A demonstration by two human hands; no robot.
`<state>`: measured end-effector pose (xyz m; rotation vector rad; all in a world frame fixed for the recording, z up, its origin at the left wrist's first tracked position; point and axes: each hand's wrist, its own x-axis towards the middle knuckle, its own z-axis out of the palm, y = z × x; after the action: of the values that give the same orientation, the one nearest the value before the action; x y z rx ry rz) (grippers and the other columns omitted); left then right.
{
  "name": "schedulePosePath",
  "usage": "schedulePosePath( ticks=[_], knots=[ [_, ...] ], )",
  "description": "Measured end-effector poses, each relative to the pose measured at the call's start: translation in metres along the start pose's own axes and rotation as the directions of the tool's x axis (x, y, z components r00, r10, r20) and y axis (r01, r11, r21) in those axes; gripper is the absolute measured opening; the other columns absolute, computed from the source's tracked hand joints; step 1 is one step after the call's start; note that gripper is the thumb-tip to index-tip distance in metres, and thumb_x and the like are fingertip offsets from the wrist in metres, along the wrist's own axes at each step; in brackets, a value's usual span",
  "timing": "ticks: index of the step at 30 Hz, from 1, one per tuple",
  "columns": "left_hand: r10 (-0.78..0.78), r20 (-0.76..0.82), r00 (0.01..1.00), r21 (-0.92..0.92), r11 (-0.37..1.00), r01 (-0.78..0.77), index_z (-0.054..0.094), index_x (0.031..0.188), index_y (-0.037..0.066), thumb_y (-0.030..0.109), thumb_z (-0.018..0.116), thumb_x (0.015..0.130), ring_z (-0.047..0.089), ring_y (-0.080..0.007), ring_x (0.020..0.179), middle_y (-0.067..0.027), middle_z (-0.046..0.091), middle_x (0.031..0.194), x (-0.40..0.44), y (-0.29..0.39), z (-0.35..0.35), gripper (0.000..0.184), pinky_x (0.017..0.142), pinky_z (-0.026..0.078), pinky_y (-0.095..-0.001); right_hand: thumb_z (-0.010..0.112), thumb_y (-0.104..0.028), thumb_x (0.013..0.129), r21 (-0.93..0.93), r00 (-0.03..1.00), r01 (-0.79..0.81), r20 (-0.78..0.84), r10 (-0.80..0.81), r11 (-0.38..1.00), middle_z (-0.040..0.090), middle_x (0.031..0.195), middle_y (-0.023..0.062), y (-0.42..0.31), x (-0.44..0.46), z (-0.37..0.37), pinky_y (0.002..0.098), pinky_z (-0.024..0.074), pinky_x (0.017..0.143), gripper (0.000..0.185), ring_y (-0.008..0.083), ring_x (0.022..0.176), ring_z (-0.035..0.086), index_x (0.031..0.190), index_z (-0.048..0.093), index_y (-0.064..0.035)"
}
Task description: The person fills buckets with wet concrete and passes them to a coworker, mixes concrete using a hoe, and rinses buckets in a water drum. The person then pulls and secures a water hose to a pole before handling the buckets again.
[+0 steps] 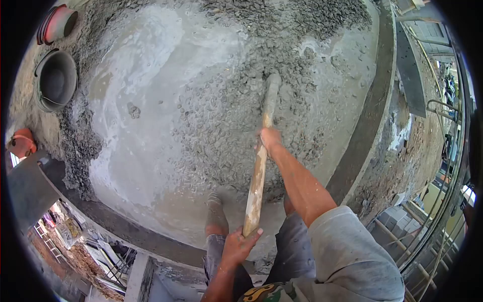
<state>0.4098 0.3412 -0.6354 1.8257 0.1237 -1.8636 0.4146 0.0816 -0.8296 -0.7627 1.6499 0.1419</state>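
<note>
We see the right grip (270,138) closed around a long wooden handle (256,186), partway along its length. The left grip (240,245) is closed on the same handle near its lower end, close to the person's legs. The handle slants slightly across the middle of the view; its far part is coated with grey, and its far end meets the wet concrete mix (221,110), so we cannot tell what tool head, if any, lies beneath. Around that end the mix is lumpy, while to the left we see a smoother, paler watery patch (146,65). One lower leg (214,214) stands in the grey mix, just left of the handle.

Well apart, at the upper left, sit a dark bucket (56,83) with its mouth showing and a red and grey bucket (61,24). An orange container (22,143) is below them. On the right, a raised border (363,118) edges the mix, with a grey sheet (410,70) beyond it.
</note>
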Motion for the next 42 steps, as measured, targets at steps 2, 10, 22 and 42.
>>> schedulePosePath(
  ticks=[2, 10, 22, 42],
  knots=[
    [-0.065, 0.041, 0.997, 0.213, 0.975, 0.055, 0.063, 0.094, 0.0, 0.054, 0.066, 0.076, 0.062, -0.0219, 0.059, -0.0115, 0.062, 0.064, -0.026, -0.041, -0.03, 0.058, 0.058, 0.048, -0.034, 0.056, -0.007, 0.076, 0.173, 0.999, -0.05, 0.006, 0.049, 0.984, 0.053, 0.061, 0.0093, 0.055, -0.023, 0.003, 0.0367, 0.0459, 0.041, 0.01, 0.0218, 0.046, 0.053, 0.081, 0.057, 0.001],
    [0.036, 0.145, 0.989, 0.454, 0.886, -0.099, 0.07, 0.086, 0.006, 0.051, 0.076, 0.063, 0.064, -0.0246, 0.057, -0.0119, 0.063, 0.062, -0.136, -0.088, -0.114, 0.051, 0.058, 0.05, -0.0326, 0.06, -0.006, 0.072, 0.486, 0.987, -0.144, 0.009, 0.16, 0.862, 0.052, 0.067, 0.0088, 0.079, -0.211, -0.004, 0.0315, 0.046, 0.043, 0.021, 0.0189, 0.049, 0.053, 0.089, 0.049, 0.0016],
    [0.271, -0.009, 0.962, -0.232, 0.936, -0.266, 0.065, 0.084, -0.002, 0.051, 0.065, 0.078, 0.054, -0.0109, 0.061, -0.0053, 0.059, 0.063, 0.184, 0.118, 0.119, 0.054, 0.057, 0.045, -0.0299, 0.061, -0.011, 0.073, -0.086, 0.925, 0.377, 0.088, -0.369, 0.922, 0.054, 0.065, 0.0087, -0.21, 0.106, -0.079, 0.0328, 0.0446, 0.043, 0.021, 0.0196, 0.047, 0.053, 0.088, 0.055, 0.0019],
    [0.18, 0.118, 0.977, -0.578, 0.812, -0.08, 0.059, 0.091, 0.0, 0.034, 0.072, 0.076, 0.053, -0.0085, 0.065, -0.0001, 0.055, 0.074, 0.141, 0.075, 0.141, 0.039, 0.057, 0.041, -0.0238, 0.057, -0.018, 0.069, -0.77, 0.876, 0.314, 0.009, -0.483, 0.556, 0.058, 0.113, 0.0252, -0.133, 0.131, -0.062, 0.0366, 0.0464, 0.089, 0.053, 0.0341, 0.105, 0.059, 0.113, 0.052, 0.01]
  ],
)
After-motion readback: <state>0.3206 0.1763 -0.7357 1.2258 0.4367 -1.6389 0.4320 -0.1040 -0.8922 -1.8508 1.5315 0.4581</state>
